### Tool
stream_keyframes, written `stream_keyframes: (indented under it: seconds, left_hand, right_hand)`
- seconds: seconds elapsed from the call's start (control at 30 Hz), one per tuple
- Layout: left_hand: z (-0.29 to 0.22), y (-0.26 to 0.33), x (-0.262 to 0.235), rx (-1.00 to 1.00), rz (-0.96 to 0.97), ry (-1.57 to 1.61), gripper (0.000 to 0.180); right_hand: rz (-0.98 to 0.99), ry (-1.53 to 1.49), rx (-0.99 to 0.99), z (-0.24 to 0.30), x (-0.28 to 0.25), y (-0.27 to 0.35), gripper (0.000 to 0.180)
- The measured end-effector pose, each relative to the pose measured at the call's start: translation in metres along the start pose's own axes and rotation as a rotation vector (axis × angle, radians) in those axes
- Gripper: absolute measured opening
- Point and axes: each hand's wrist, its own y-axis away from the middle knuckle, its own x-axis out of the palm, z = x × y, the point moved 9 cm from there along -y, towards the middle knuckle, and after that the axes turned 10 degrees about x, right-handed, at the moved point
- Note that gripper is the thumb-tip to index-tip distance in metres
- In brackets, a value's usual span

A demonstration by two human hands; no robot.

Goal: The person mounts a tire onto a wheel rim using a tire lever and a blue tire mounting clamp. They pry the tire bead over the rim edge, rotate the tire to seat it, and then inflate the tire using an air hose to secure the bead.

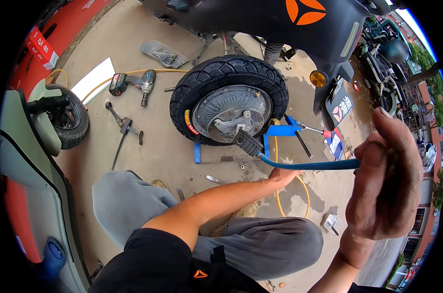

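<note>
My right hand (385, 178), at the right of the frame, is closed on the end of the long blue metal lever bar (309, 165); my left hand (284, 175) rests half-open beneath its middle. The bar's black head (248, 141) sits against the silver hub of the black rubber scooter wheel (229, 100), centre frame. I'd pull steadily, keeping the head seated. Bare concrete lies lower right; the dark scooter body (280, 22) crowds above.
</note>
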Motion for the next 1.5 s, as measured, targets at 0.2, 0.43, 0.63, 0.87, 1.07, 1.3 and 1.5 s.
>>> stream_keyframes:
  seconds: [0.2,0.43,0.63,0.87,1.07,1.3,1.5]
  left_hand:
    - [0.066,0.027,-0.041,-0.34,-0.122,-0.036,0.069]
    - [0.104,0.12,-0.03,-0.602,0.262,-0.026,0.07]
    - [0.04,0.097,-0.095,0.017,-0.439,-0.363,0.08]
    - [-0.011,0.04,-0.04,-0.001,-0.353,0.285,0.068]
    - [-0.038,0.031,0.014,0.21,-0.1,0.576,0.048]
    - [-0.133,0.081,-0.003,0.196,0.274,0.747,0.039]
    - [-0.146,0.097,0.017,0.044,0.485,0.904,0.036]
  right_hand:
    - [-0.16,0.085,0.107,-0.01,-0.002,0.005,0.033]
    - [-0.445,0.188,-0.195,-0.03,-0.021,0.002,0.026]
    - [-0.009,0.111,0.116,-0.083,-0.032,0.01,0.03]
    - [-0.063,-0.408,0.293,-0.007,0.035,0.006,0.025]
    - [0.746,-0.554,-0.238,0.052,0.133,0.04,0.087]
    - [0.549,-0.399,0.581,-0.202,0.119,0.075,0.068]
    - [0.916,-0.969,1.028,-0.23,0.116,0.169,0.117]
